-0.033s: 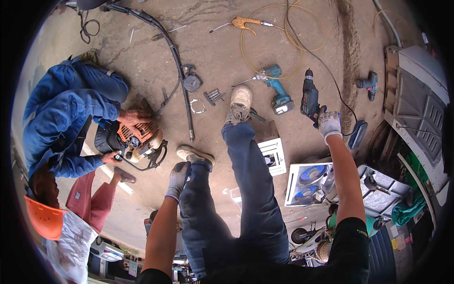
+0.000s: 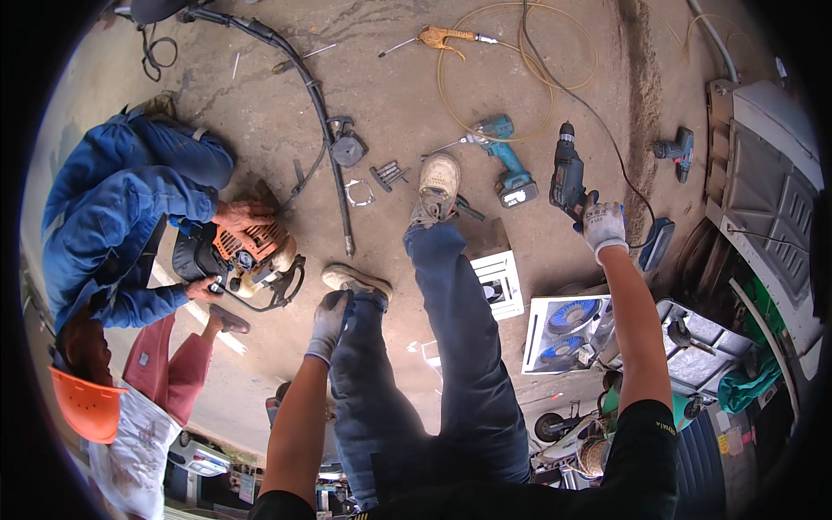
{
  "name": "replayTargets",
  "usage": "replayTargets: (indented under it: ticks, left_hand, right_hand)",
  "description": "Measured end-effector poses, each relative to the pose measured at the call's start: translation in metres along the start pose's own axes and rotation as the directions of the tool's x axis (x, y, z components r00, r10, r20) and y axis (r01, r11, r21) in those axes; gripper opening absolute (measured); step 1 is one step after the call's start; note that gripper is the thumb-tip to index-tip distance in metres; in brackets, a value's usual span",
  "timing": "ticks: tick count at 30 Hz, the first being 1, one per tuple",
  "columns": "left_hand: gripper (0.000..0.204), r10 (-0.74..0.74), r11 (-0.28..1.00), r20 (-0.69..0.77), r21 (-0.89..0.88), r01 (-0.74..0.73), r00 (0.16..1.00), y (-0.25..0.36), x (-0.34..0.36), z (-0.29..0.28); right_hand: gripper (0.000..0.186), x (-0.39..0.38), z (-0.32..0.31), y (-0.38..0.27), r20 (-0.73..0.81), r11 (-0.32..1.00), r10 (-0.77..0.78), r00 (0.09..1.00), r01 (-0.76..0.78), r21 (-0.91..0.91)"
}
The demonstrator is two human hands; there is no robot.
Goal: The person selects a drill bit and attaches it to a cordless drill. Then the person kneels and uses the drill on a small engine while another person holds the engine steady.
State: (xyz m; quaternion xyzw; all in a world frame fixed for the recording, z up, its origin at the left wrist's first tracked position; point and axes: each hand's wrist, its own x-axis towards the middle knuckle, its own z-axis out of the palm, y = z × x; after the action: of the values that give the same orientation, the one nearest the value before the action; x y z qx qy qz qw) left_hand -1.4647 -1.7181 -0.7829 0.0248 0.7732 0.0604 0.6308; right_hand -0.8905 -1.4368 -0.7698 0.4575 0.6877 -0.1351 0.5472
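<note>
My right hand (image 2: 604, 227), in a white-grey work glove, is closed round the handle of a dark corded power drill (image 2: 568, 173). The drill's chuck points away from me, and its cable curves off to the far side. My left hand (image 2: 326, 326), gloved too, is against my left shin; its fingers are mostly turned from view, and I cannot tell whether it holds anything. On the floor left of the drill lies a teal cordless driver (image 2: 505, 160) with a long bit, just beyond my right shoe (image 2: 440, 178).
At left a co-worker in blue handles an orange-cased small engine (image 2: 251, 251). An orange air blow gun (image 2: 446, 39), a small cordless drill (image 2: 676, 154), a black cable (image 2: 334, 165), metal pins (image 2: 388, 174) and a gasket (image 2: 360, 192) lie about. A blue-fan panel (image 2: 568, 334) stands right.
</note>
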Motion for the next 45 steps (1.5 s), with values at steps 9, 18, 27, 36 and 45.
replayTargets:
  ticks: [9, 18, 27, 36, 45]
  left_hand:
    - [0.038, 0.243, 0.955, 0.14, 0.137, -0.261, 0.96, 0.084, 0.012, 0.145]
    - [0.03, 0.679, 0.571, 0.356, 0.293, -0.767, 0.642, 0.082, 0.015, 0.144]
    - [0.05, 0.816, 0.353, 0.567, -0.329, -0.876, 0.116, 0.179, -0.079, 0.222]
    - [0.033, 0.776, 0.15, 0.622, -0.025, -0.988, 0.102, 0.163, -0.274, 0.178]
    - [0.039, 0.455, -0.19, 0.89, 0.116, -0.975, 0.017, 0.171, -0.456, 0.224]
  right_hand:
    - [0.091, 0.034, 0.03, 0.015, -0.014, 0.999, -0.031, 0.999, 0.031, 0.006]
    - [0.09, -0.045, 0.022, 0.017, -0.227, 0.933, -0.038, 0.973, 0.116, 0.341]
    - [0.101, -0.259, -0.057, -0.047, -0.549, 0.67, -0.334, 0.766, 0.603, 0.434]
    - [0.079, -0.403, -0.067, -0.096, -0.384, 0.677, -0.224, 0.896, 0.427, 0.6]
    - [0.067, -0.552, -0.15, 0.048, -0.079, 0.432, -0.113, 0.99, 0.121, 0.894]
